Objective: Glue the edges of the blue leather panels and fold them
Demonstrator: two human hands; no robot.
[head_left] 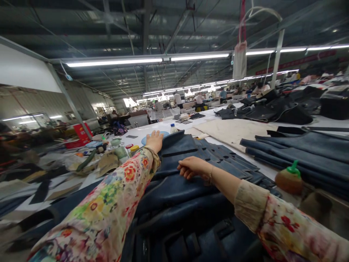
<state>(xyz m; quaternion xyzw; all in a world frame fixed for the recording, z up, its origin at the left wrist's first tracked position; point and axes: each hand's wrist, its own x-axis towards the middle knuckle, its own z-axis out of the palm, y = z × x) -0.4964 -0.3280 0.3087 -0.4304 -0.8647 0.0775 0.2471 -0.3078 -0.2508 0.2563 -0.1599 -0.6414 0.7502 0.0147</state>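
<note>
Dark blue leather-like pieces (188, 145) lie in overlapping layers before me, their cut strips fanning off to the right. At their far left edge is my left hand (154, 141), its fingers bent over the border of a blue piece whose far corner stands slightly raised. My right hand (195, 166) is over the middle of the stack, with fingers curled in and thumb pressed against them. Whatever those right fingers may hold is hidden. Just beyond my left hand are a light blue round dish (143, 140) and a small bottle with a blue cap (173, 128).
More blue pieces (305, 145) are stacked at right, near a brown bottle with a green nozzle (289, 178). Cream cloth (234, 130) and a black heap (272, 107) lie behind. Jars (134, 149) and scraps clutter the left. A white pouch (240, 61) hangs overhead; people work far off.
</note>
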